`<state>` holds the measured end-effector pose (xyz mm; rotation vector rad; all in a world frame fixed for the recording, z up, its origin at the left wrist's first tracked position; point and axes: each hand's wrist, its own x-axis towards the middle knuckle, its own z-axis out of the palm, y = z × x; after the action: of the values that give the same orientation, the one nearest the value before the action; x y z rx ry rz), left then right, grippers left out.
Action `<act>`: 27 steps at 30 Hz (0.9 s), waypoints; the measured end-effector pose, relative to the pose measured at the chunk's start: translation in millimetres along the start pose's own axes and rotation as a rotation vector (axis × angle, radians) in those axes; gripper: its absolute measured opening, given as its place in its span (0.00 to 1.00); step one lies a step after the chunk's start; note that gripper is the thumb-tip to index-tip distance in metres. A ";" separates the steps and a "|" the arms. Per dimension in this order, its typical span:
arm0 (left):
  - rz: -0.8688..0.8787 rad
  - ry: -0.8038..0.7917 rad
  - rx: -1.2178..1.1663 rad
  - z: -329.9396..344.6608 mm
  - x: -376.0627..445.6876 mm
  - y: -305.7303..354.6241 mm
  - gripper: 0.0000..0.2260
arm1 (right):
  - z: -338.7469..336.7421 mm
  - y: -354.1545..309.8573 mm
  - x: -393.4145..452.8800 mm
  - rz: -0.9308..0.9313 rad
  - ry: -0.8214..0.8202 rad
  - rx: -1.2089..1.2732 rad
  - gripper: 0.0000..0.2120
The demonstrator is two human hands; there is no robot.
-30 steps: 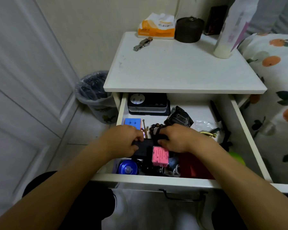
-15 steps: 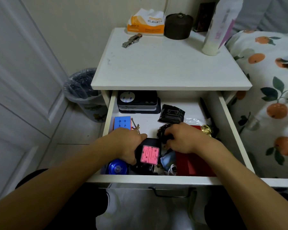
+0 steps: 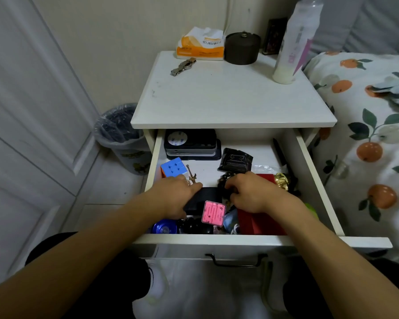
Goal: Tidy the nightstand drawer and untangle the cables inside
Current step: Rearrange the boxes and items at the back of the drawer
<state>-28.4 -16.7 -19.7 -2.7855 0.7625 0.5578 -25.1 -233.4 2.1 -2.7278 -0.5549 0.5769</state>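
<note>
A white wooden nightstand (image 3: 230, 97) fills the centre of the frame, and its white pulled-out drawer (image 3: 240, 241) opens toward the bottom, crowded with small things. At the drawer's upper left corner lies a flat stack of black rectangular cases (image 3: 190, 143); below it sits a blue puzzle cube (image 3: 173, 167), and to its right a crumpled black foil pouch (image 3: 236, 160). A red rectangular box (image 3: 259, 223) takes the lower right of the drawer, with a crinkled gold foil wrapper (image 3: 281, 180) above it. In the middle, the left hand (image 3: 175, 196) grips the left end of a black rectangular case (image 3: 205, 199), fingers curled around it, while the right hand (image 3: 251, 192) has its fingers curled down onto a string of dark wooden beads (image 3: 225, 180); whether they clamp the beads cannot be told. A pink square maze toy (image 3: 213, 213) leans against the black case between the hands. A round blue metallic yo-yo (image 3: 165, 227) lies at the lower left of the drawer. A small bit of white cable (image 3: 234, 227) shows just right of the maze toy, near the front wall.
</note>
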 end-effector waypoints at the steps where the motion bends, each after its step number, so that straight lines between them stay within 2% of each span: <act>1: -0.009 -0.001 0.007 -1.7 0.3 0.6 0.33 | 0.1 -0.6 -0.7 0.004 0.000 0.000 0.11; 4: -0.061 0.082 -0.194 -7.4 -9.0 -3.3 0.30 | -1.3 -0.7 -4.7 0.012 0.028 0.029 0.12; 7: -0.178 0.251 -0.527 -18.0 -25.5 -13.9 0.27 | -2.1 1.0 -9.9 0.000 0.085 0.078 0.13; 13: -0.353 0.382 -1.261 -27.0 -48.0 -40.0 0.13 | -2.6 -7.0 -7.8 -0.080 0.173 0.179 0.12; 15: -0.359 0.369 -1.534 -25.0 -56.2 -46.3 0.10 | -0.8 -15.6 3.9 -0.105 0.185 0.189 0.13; 18: -0.356 0.252 -1.857 -20.1 -63.2 -51.2 0.18 | 4.1 -32.8 32.8 -0.130 0.186 0.197 0.16; 20: -0.351 0.214 -1.990 -15.0 -63.6 -52.7 0.21 | 5.4 -44.5 55.1 -0.126 0.171 0.210 0.22; 23: -0.340 0.239 -2.099 -5.9 -63.2 -59.6 0.23 | 6.8 -58.2 86.3 -0.127 0.083 0.247 0.35; 25: -0.312 0.258 -2.095 -3.1 -62.5 -66.9 0.24 | 9.8 -64.0 103.0 -0.148 0.015 0.218 0.39; 27: -0.320 0.273 -2.072 -7.3 -61.4 -68.3 0.24 | 12.0 -63.2 109.1 -0.163 0.011 0.159 0.38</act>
<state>-39.3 66.6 18.2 -4.5130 -1.0995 1.4486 42.5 -128.7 -21.0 -2.5075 -0.6899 0.5407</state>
